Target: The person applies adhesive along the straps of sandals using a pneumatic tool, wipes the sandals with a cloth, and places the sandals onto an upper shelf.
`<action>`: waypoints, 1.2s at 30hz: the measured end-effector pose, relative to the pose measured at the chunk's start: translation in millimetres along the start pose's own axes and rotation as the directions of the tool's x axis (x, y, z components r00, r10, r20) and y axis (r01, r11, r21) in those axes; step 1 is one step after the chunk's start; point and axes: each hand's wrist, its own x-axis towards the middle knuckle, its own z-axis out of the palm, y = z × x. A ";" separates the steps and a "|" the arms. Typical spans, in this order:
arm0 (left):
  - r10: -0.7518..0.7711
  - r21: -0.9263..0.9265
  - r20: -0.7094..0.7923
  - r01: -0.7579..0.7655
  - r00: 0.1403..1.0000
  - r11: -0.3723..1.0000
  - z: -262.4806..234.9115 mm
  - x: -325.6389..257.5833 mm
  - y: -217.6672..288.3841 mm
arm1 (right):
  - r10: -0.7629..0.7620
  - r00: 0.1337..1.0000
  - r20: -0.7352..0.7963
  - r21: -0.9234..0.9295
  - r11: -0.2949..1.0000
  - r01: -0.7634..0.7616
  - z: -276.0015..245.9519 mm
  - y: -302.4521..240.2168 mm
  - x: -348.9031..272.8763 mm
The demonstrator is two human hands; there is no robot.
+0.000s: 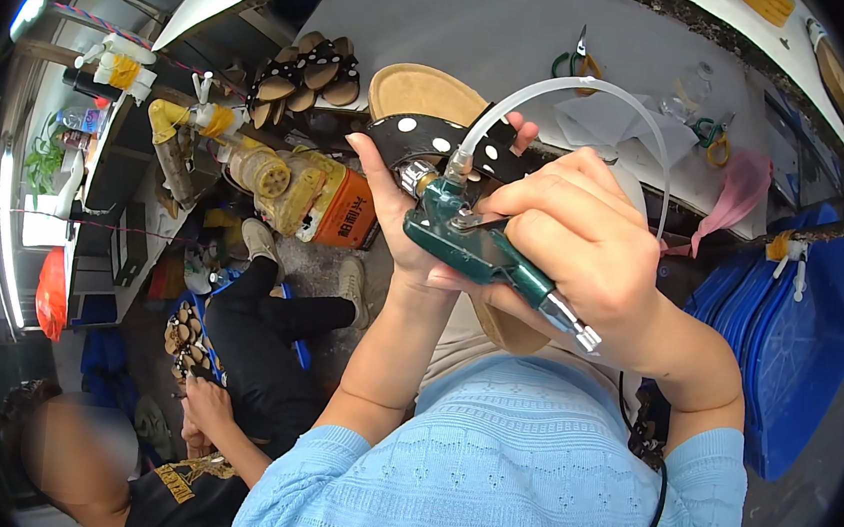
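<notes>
My left hand is closed round a sandal with a tan footbed and a black strap with white dots. Its thumb sticks up beside the strap, and fingertips show at the strap's far side. My right hand grips a dark green spray gun with a silver nozzle and a metal lever. The gun lies across my left wrist and palm, nozzle toward the strap. From the gun's top a clear tube arches up and over to the right. The sandal's heel end shows below the gun.
A grey worktable ahead bears several dotted sandals, two pairs of scissors and a clear bottle. Stacked blue trays stand right, near a pink bag. Left are a yellow jug and a seated co-worker.
</notes>
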 end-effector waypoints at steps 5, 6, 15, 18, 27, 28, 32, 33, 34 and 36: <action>0.018 0.032 0.019 -0.019 1.000 0.999 -2.3 0.8 -6.6 | -0.090 0.996 -0.016 -0.074 0.993 0.089 11.5 6.1 -11.0; 0.017 0.007 -0.018 -0.017 1.000 1.000 2.3 -0.7 -7.4 | -0.098 0.995 -0.017 -0.069 0.993 0.096 12.3 5.7 -11.8; 0.042 0.006 -0.138 -0.042 0.989 0.999 11.6 -3.3 -4.5 | -0.025 0.999 0.024 0.003 1.000 0.024 4.5 -7.5 -9.3; 0.046 0.003 -0.159 -0.046 0.986 0.999 13.6 -4.1 -4.7 | -0.048 0.998 0.033 -0.022 0.999 0.048 3.7 -7.3 -10.9; 0.018 -0.001 -0.103 -0.018 0.995 1.000 3.2 -1.6 -5.4 | 0.004 0.996 0.084 -0.035 0.999 -0.001 0.5 -8.1 -7.3; 0.020 0.002 -0.101 -0.019 0.995 1.000 2.8 -0.3 -5.3 | 0.007 0.996 0.091 -0.039 0.999 -0.003 0.2 -7.1 -6.4; 0.030 0.034 -0.073 -0.027 0.997 0.999 0.2 -2.0 -2.4 | 0.002 0.993 0.121 -0.062 0.998 0.005 -2.7 -8.1 -2.9; 0.044 0.074 -0.027 -0.041 0.999 0.996 -1.4 -4.3 0.8 | 0.018 0.988 0.156 -0.065 0.998 -0.008 -4.7 -12.8 0.8; 0.022 0.037 -0.049 -0.020 0.999 0.999 2.2 -1.9 2.6 | -0.024 0.993 0.120 -0.021 0.999 0.027 -3.4 -9.2 0.6; 0.093 -0.022 0.002 -0.093 0.996 0.995 2.0 -1.2 0.8 | -0.103 0.989 0.101 0.004 0.995 0.103 1.3 2.0 -10.6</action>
